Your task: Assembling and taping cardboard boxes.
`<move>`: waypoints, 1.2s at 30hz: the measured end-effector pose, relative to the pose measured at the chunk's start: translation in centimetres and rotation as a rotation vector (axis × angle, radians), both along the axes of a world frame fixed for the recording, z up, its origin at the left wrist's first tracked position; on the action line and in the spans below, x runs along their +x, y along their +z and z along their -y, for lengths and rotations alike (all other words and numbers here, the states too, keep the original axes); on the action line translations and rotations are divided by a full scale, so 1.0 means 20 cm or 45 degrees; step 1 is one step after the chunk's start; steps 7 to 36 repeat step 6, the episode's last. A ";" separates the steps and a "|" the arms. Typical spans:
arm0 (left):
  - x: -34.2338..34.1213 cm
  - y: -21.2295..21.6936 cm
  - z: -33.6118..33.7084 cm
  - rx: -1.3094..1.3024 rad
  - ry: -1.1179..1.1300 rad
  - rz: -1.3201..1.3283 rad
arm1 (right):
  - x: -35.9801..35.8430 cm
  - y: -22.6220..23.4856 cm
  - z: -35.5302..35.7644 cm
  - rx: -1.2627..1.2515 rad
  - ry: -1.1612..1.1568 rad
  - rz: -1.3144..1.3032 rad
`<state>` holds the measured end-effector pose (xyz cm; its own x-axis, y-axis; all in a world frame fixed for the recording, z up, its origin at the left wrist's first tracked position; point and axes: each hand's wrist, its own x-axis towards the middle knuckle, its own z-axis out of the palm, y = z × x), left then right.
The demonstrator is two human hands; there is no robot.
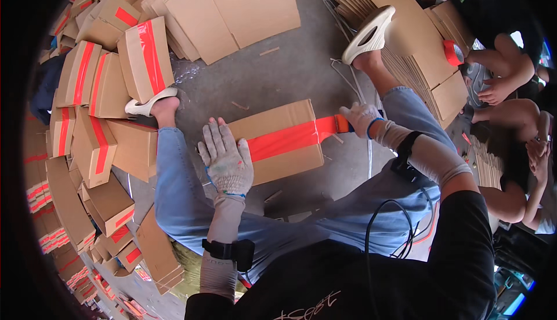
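A cardboard box (272, 117) lies between my legs, with a strip of red tape (284, 144) running along its top. My left hand (228, 160), in a whitish knit glove, rests flat over the box's left end with the fingers stretched out. Beyond the right end of the box, my gloved right hand (362, 118) is closed around a tape dispenser (343, 124), mostly hidden by the fingers. Tape stretches from the box's right edge to that dispenser.
Taped boxes (96, 140) are heaped on the left. Flat cardboard sheets (232, 9) lie ahead, and another stack (412, 47) stands at the right, bearing a red tape roll (453, 53). People sit at the far right. A black cable (368, 233) hangs by my right thigh.
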<state>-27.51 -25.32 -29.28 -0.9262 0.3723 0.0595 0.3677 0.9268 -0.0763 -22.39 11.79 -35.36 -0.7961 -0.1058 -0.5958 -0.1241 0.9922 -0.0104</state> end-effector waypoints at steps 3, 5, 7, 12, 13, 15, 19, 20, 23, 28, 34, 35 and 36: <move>0.01 -0.04 -0.05 0.014 -0.013 0.069 | -0.11 -0.05 0.25 0.036 -0.018 0.049; 0.01 -0.09 -0.06 0.025 -0.035 0.040 | -0.19 -0.16 0.43 0.107 -0.185 0.269; 0.05 -0.13 -0.05 0.037 -0.041 0.022 | -0.22 -0.30 0.45 0.214 -0.258 0.383; 0.05 -0.13 -0.05 0.037 -0.041 0.022 | -0.22 -0.30 0.45 0.214 -0.258 0.383; 0.05 -0.13 -0.05 0.037 -0.041 0.022 | -0.22 -0.30 0.45 0.214 -0.258 0.383; 0.05 -0.13 -0.05 0.037 -0.041 0.022 | -0.22 -0.30 0.45 0.214 -0.258 0.383; 0.05 -0.13 -0.05 0.037 -0.041 0.022 | -0.22 -0.30 0.45 0.214 -0.258 0.383; 0.05 -0.13 -0.05 0.037 -0.041 0.022 | -0.22 -0.30 0.45 0.214 -0.258 0.383; 0.05 -0.13 -0.05 0.037 -0.041 0.022 | -0.22 -0.30 0.45 0.214 -0.258 0.383; 0.05 -0.13 -0.05 0.037 -0.041 0.022 | -0.22 -0.30 0.45 0.214 -0.258 0.383; 0.05 -0.13 -0.05 0.037 -0.041 0.022 | -0.22 -0.30 0.45 0.214 -0.258 0.383; 0.05 -0.13 -0.05 0.037 -0.041 0.022 | -0.22 -0.30 0.45 0.214 -0.258 0.383; 0.05 -0.13 -0.05 0.037 -0.041 0.022 | -0.22 -0.30 0.45 0.214 -0.258 0.383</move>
